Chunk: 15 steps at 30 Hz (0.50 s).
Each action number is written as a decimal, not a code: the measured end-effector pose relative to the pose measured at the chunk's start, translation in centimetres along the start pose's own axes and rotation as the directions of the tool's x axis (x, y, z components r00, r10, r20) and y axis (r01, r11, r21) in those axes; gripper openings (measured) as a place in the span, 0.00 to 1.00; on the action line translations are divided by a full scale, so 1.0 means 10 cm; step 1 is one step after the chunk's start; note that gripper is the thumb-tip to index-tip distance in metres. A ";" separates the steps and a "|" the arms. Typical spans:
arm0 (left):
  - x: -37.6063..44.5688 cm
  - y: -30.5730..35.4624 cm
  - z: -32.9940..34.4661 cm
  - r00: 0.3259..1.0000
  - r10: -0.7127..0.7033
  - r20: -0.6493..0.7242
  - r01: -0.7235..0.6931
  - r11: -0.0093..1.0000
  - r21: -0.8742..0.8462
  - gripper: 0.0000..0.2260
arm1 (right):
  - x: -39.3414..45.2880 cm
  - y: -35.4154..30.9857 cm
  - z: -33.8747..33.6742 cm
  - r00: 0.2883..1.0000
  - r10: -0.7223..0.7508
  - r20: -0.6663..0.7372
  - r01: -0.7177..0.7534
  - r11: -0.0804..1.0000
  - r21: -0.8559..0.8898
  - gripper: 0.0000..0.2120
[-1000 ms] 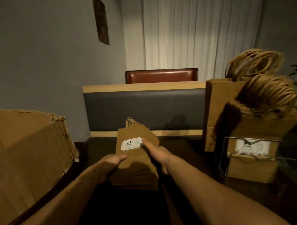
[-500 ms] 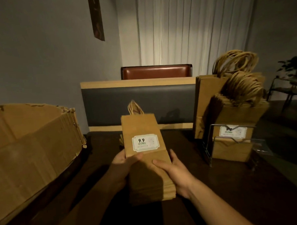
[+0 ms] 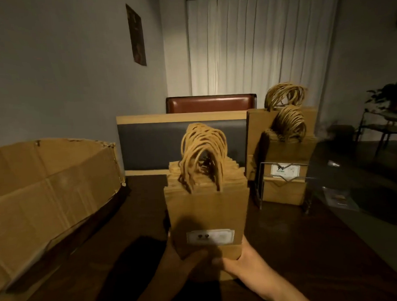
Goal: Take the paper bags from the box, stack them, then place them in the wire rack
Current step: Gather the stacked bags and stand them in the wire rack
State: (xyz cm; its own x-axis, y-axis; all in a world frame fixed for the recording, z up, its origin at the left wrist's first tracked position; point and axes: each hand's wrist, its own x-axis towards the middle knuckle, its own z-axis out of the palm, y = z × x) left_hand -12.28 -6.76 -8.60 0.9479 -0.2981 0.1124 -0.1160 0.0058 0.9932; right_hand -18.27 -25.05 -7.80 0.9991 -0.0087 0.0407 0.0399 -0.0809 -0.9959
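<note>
A stack of brown paper bags [image 3: 207, 209] stands upright in front of me, twine handles up and a white label near its bottom. My left hand [image 3: 181, 258] grips the stack's lower left edge, thumb across the front. My right hand [image 3: 238, 262] holds the lower right corner. The open cardboard box [image 3: 52, 200] lies at the left. At the right the wire rack [image 3: 283, 180] holds several more paper bags [image 3: 283, 146], with taller ones behind.
A dark wooden table [image 3: 311, 247] carries everything. A black board with a light wood frame [image 3: 161, 145] leans at the table's far edge, a red-brown chair back [image 3: 211, 103] behind it. A small clear packet [image 3: 340, 198] lies right of the rack.
The stack has been raised from lying tilted to standing upright, handles now on top and facing me. Both hands slid to its bottom corners. The view moved closer.
</note>
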 end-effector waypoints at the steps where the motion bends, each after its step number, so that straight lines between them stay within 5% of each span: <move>1: -0.01 0.03 0.02 0.999 -0.006 0.049 0.005 1.000 0.024 0.27 | -0.03 -0.01 -0.05 1.000 0.009 0.015 -0.009 1.000 -0.003 0.37; 3: 0.02 -0.03 -0.07 0.991 -0.041 0.128 0.030 0.996 0.083 0.31 | -0.01 -0.03 -0.13 0.996 0.052 0.076 -0.048 0.997 -0.063 0.37; 6: 0.10 0.12 0.02 0.956 -0.066 0.286 -0.013 0.964 0.266 0.49 | -0.06 -0.14 -0.47 0.997 0.039 0.067 -0.024 0.977 -0.211 0.36; 11: 0.70 0.73 0.64 0.873 -0.054 0.485 -0.139 0.925 0.354 0.53 | -0.09 -0.63 -1.26 0.995 -0.065 -0.077 0.039 0.951 -0.306 0.42; 15: 1.29 1.41 1.41 0.848 0.117 0.517 -0.369 0.831 0.416 0.29 | 0.09 -1.17 -2.04 0.957 -0.202 -0.208 0.086 0.883 -0.462 0.43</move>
State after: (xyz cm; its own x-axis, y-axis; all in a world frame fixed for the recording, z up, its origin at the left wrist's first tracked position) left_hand -5.86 -23.95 6.47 0.6364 -0.7459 0.1967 -0.5697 -0.2825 0.7718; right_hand -18.03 -44.47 5.53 0.9457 -0.1989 0.2570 0.1157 -0.5329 -0.8382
